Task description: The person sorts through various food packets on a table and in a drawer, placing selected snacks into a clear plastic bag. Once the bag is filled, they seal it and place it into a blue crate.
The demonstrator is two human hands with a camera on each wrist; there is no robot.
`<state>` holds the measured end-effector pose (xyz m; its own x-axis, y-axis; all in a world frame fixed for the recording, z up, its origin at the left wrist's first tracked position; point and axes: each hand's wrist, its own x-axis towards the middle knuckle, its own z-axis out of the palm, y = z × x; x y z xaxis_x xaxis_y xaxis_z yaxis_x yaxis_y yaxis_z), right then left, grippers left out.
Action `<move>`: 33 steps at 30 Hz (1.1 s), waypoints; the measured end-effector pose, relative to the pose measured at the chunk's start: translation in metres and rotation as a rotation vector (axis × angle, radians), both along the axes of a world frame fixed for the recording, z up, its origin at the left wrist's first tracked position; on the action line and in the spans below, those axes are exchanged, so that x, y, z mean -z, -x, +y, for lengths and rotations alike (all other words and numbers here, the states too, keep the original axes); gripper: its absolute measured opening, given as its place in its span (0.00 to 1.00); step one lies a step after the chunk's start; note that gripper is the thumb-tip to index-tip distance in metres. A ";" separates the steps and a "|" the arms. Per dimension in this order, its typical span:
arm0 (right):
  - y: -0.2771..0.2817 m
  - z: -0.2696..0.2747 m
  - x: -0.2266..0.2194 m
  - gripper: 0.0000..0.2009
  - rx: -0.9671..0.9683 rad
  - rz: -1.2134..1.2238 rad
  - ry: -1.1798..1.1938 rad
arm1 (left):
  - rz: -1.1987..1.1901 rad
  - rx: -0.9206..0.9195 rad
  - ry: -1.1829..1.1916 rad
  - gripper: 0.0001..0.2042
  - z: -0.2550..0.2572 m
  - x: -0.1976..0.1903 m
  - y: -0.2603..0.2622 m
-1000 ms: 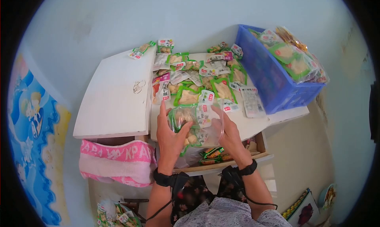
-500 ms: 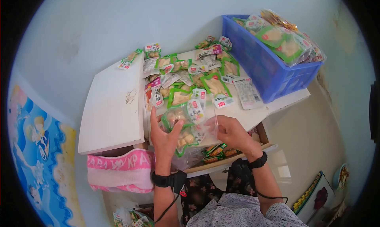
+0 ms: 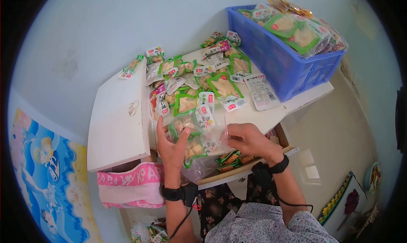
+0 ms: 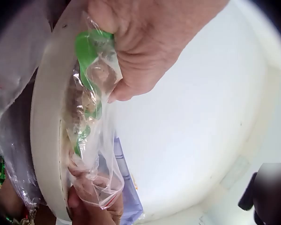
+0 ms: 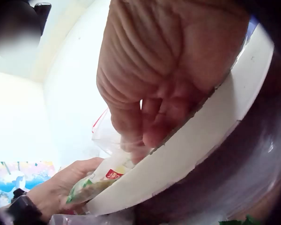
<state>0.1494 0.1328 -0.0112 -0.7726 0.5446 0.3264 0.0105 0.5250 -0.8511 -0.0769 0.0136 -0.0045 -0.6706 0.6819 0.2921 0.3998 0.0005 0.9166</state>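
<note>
My left hand [image 3: 171,152] grips a clear plastic bag [image 3: 218,133] near the desk's front edge, thumb on top. Inside it lie green-edged snack packets [image 3: 194,148] of round, pale pieces, with white printed ends toward the right. My right hand [image 3: 251,140] pinches the bag's loose right end between thumb and curled fingers. In the left wrist view, clear film [image 4: 110,176] stretches from the packets to the other hand. The right wrist view shows the right fingertips [image 5: 136,151] on the film, close over a red-and-white packet label [image 5: 114,174].
Several similar packets [image 3: 224,86] are spread over the white desk [image 3: 267,120]. A blue crate [image 3: 284,63] heaped with packets stands at the back right. Below is an open drawer [image 3: 288,147] holding green-wrapped snacks [image 3: 229,158]. A pink-and-white towel [image 3: 131,186] hangs at the left.
My right hand has gone from spread fingers at the bag's end to curled fingers pinching it. My left hand keeps its grip. The head view has turned, shifting the crate up and left.
</note>
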 end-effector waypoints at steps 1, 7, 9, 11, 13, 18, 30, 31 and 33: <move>-0.002 0.000 -0.005 0.05 -0.012 -0.001 -0.033 | -0.020 0.007 0.002 0.44 -0.001 0.000 0.000; 0.001 0.002 -0.009 0.09 0.056 -0.115 -0.059 | 0.103 -0.068 0.069 0.37 -0.002 -0.009 -0.017; 0.005 0.000 -0.013 0.09 0.138 -0.187 -0.055 | 0.123 -0.077 0.062 0.37 -0.002 -0.006 -0.016; 0.007 0.000 -0.014 0.10 0.199 -0.225 -0.125 | 0.105 -0.070 0.051 0.39 -0.002 -0.006 -0.015; 0.006 0.004 -0.016 0.11 0.178 -0.275 -0.240 | 0.050 -0.053 0.030 0.38 -0.002 -0.006 -0.016; 0.010 0.007 -0.008 0.11 0.071 -0.286 -0.295 | 0.096 -0.063 0.056 0.38 -0.001 -0.008 -0.017; 0.015 0.003 -0.001 0.08 0.073 -0.239 -0.280 | 0.130 -0.088 0.067 0.37 0.002 0.005 -0.010; 0.014 0.002 -0.005 0.08 0.064 -0.240 -0.294 | 0.132 -0.096 0.068 0.37 0.003 0.006 -0.012; 0.012 0.001 -0.006 0.08 0.037 -0.221 -0.311 | 0.167 -0.119 0.068 0.37 0.004 0.007 -0.018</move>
<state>0.1376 0.1340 -0.0050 -0.8244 0.4745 0.3084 0.1994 0.7535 -0.6264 -0.0590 0.0175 -0.0112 -0.6936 0.6228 0.3619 0.5397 0.1165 0.8338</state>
